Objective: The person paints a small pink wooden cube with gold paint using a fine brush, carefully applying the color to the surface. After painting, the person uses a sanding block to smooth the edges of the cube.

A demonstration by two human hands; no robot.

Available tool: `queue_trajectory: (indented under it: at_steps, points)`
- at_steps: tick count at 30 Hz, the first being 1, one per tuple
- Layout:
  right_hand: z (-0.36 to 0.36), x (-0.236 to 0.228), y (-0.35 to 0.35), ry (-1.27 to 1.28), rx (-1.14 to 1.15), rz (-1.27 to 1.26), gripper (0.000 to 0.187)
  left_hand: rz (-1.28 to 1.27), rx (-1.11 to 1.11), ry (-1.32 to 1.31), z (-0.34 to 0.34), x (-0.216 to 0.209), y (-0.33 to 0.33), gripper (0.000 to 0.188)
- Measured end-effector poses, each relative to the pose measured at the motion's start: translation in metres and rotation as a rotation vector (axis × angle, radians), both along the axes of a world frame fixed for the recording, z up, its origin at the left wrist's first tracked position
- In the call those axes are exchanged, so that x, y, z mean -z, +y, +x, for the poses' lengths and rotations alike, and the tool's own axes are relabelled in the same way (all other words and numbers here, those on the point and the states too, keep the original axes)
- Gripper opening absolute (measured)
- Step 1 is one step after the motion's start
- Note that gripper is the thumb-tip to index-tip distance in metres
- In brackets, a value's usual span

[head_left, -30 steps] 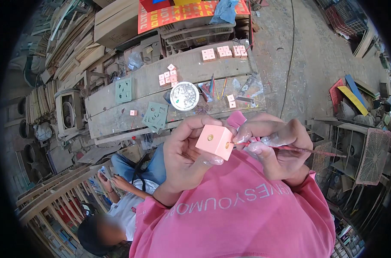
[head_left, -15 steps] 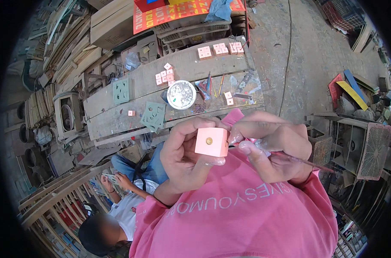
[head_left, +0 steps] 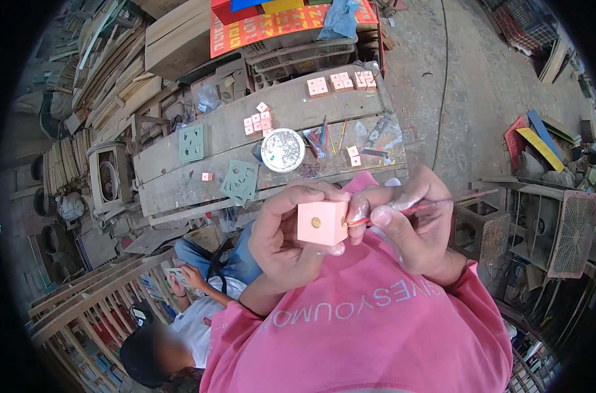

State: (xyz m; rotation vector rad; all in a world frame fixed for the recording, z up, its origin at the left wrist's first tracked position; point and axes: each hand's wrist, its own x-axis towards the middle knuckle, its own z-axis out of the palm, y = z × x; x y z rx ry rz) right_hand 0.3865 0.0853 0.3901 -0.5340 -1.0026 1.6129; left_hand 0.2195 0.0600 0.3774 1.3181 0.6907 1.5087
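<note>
Between the thumb and fingers of my left hand point(head_left: 281, 229) is a pink cube point(head_left: 313, 230), with a gold dot on the face turned up toward me. My right hand point(head_left: 409, 223) pinches a thin paintbrush point(head_left: 435, 204), whose handle points out to the right. The brush's tip meets the cube's right side, where a bit of gold shows. Beyond my hands, a round whitish tin lid point(head_left: 283, 150) lies on the wooden table point(head_left: 170, 190). Several more pink cubes point(head_left: 257, 122) are grouped just behind it.
More cubes point(head_left: 317, 86) stand in blocks at the table's far right. Green stencil plates point(head_left: 240, 181) and thin brushes point(head_left: 325, 134) lie on the tabletop. To my left sits another person point(head_left: 196, 314) by a slatted wooden rail. A metal rack point(head_left: 565, 232) stands at the right.
My right hand has shifted its grip, and the brush now reaches the cube's right side with its handle tilted higher. The cube has turned slightly in my left hand.
</note>
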Motion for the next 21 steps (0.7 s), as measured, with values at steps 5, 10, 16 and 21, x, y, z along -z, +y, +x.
queue_trajectory:
  at_steps: [5, 10, 16, 21]
  points:
    - [0.005, -0.003, 0.001, -0.114, 0.031, 0.144, 0.020, -0.018, 0.009, -0.007, 0.000, 0.001, -0.002, 0.049]
    - [0.007, -0.003, 0.002, -0.159, 0.081, 0.264, 0.022, -0.021, -0.013, -0.007, 0.003, 0.000, -0.003, 0.052]
    - [0.012, -0.013, 0.012, -0.413, 0.155, 0.616, 0.027, 0.098, -0.075, 0.073, 0.006, 0.007, -0.001, 0.052]
    - [0.015, -0.007, 0.000, -0.275, 0.065, 0.281, 0.022, 0.258, -0.204, 0.226, 0.008, 0.014, 0.001, 0.048]
